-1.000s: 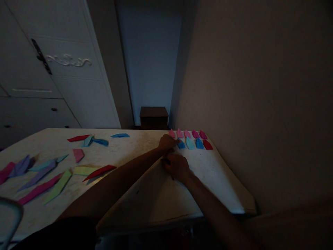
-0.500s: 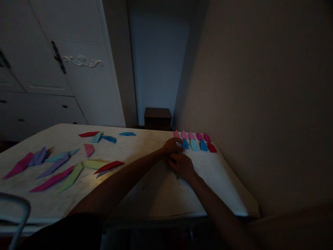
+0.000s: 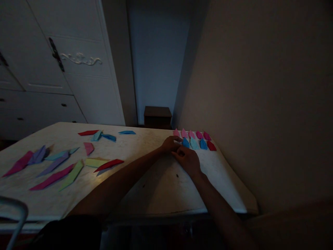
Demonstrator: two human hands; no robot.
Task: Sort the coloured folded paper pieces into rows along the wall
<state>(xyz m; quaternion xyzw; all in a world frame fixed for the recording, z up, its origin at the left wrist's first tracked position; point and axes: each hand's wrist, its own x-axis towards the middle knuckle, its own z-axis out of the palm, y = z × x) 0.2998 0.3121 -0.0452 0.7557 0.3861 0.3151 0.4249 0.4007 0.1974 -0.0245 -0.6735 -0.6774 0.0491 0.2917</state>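
My left hand (image 3: 170,144) is over the far right of the table, its fingers curled beside a blue folded paper piece (image 3: 185,142) at the left end of the front row. Just nearer and to the right, my right hand (image 3: 188,160) has thumb and forefinger bent together in a pinch, close to the left fingertips. Whatever lies between the fingers is hidden or too dark to make out. Beside the hands, folded papers stand in two rows: pink ones (image 3: 184,133) behind, with light blue (image 3: 194,143), blue (image 3: 203,144) and red (image 3: 211,146) ones in front.
Long folded paper strips, such as a magenta one (image 3: 53,177), a green one (image 3: 73,175) and a red one (image 3: 109,165), are scattered across the table's left half. A wall (image 3: 260,104) borders the right side. White cabinets (image 3: 85,90) and a brown box-like stand (image 3: 157,111) are beyond.
My right hand has shifted slightly up and to the right, uncovering a dark spot on the table. My left hand has barely moved, and the papers lie as before.
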